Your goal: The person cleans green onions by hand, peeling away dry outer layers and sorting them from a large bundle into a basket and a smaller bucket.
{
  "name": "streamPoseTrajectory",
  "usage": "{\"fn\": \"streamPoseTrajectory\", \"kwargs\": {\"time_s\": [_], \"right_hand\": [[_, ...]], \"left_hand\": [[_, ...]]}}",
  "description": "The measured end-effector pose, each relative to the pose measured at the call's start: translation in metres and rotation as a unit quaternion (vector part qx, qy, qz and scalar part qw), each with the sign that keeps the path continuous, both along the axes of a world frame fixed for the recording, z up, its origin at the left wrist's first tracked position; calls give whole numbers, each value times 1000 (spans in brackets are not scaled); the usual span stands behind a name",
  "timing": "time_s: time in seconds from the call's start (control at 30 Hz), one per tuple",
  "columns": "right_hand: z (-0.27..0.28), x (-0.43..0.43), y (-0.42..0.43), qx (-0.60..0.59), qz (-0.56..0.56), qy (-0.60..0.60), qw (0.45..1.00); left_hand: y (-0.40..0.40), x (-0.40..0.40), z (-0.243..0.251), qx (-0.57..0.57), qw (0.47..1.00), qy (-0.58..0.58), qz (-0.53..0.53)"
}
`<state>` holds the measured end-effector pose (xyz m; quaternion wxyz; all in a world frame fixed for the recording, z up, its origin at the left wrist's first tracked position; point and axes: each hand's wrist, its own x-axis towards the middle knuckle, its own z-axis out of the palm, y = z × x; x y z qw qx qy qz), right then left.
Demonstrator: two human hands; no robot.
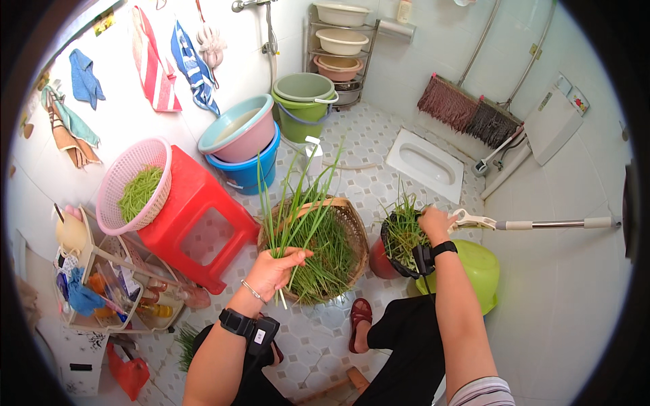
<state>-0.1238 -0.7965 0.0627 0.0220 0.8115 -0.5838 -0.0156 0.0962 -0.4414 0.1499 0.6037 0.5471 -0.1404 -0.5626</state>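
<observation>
My left hand grips a small bunch of long green leafy stalks, which look like chives, with their pale ends sticking out below my fist. Just beyond it, a woven basket with an arched handle holds a heap of the same kind of greens. My right hand is at the far right rim of a red bin lined with a black plastic bag. Green trimmings fill that bag. The fingers of my right hand are partly hidden, so whether they hold anything is unclear.
A red plastic stool carries a pink colander of green beans. Blue bucket, green bucket and squat toilet are farther off. A lime-green basin sits by my right forearm; a loaded shelf rack is left.
</observation>
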Motion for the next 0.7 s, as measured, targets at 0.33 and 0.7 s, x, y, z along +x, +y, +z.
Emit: {"fn": "streamPoseTrajectory", "kwargs": {"time_s": [0.33,0.7], "right_hand": [[-33,97,111,282,279,-207,894],[-221,117,243,384,199,-79,898]], "left_hand": [[15,36,-12,-80,970,16,231],[26,52,-20,-98,927,51,360]]}}
